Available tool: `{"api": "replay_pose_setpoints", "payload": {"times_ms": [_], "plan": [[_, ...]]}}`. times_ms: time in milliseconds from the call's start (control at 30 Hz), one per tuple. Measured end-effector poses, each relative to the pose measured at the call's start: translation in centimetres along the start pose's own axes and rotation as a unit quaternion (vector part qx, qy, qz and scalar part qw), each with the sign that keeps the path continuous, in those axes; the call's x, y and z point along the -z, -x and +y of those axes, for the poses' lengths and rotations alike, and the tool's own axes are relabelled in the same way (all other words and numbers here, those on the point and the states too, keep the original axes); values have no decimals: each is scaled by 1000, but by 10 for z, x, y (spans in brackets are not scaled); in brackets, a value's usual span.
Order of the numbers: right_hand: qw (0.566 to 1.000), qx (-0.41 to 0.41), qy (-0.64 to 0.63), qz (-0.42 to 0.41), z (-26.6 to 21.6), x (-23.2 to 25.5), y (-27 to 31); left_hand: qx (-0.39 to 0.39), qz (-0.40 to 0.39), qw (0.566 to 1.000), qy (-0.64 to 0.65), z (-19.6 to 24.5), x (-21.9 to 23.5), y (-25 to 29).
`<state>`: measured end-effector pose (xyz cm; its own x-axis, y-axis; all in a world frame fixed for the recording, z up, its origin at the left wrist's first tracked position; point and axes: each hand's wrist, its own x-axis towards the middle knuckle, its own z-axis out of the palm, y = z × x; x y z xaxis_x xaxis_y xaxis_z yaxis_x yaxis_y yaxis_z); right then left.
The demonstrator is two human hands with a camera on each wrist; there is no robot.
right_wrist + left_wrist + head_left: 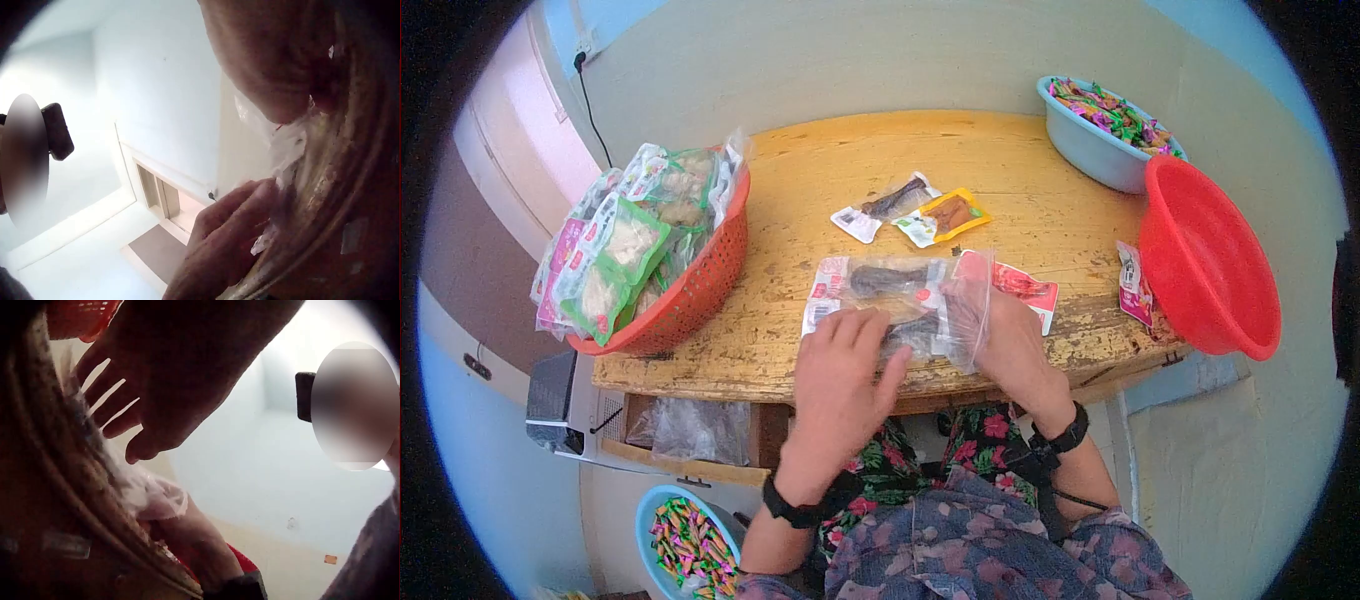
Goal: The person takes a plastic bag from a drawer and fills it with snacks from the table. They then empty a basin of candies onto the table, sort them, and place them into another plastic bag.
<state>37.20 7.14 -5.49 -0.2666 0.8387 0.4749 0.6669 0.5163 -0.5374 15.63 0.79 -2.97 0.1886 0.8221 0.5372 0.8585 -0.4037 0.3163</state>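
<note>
A clear plastic bag (972, 322) lies near the table's front edge, with packets of dark meat (887, 280) inside or under it. My left hand (845, 365) rests on its left part, fingers straight and slightly spread. At the bag's right end is my right hand (1018, 350), its fingers covered by the clear plastic; what they hold I cannot tell. In the left wrist view the plastic (156, 495) wraps over the right hand's front. A red and white packet (1025, 287) lies just beyond the right hand. Farther back are another dark-meat packet (890, 200) and a yellow-edged packet (945, 216).
A red perforated basket (700, 285) heaped with sealed food packets stands on the left. On the right are a tilted red basin (1212, 260), a pink packet (1135, 285) and a blue basin (1090, 150) of wrapped sweets. Below, an open drawer (700, 432) holds clear plastic.
</note>
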Motion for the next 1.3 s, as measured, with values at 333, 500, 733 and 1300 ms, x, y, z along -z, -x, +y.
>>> {"api": "replay_pose_setpoints", "payload": {"times_ms": [333, 500, 733, 1300], "plan": [[975, -32, -191, 105, -23, 18, 72, 21, -59, 998, -33, -73, -5, -113], [973, 14, -215, 87, -15, 12, 93, 59, -156, 979, -118, -95, -47, -167], [971, -1, -223, 83, -3, 20, 104, 137, -229, 960, -89, -122, -66, -194], [907, -105, -330, 240, 11, 48, 102, -5, -113, 976, 184, -31, 50, -117]]}}
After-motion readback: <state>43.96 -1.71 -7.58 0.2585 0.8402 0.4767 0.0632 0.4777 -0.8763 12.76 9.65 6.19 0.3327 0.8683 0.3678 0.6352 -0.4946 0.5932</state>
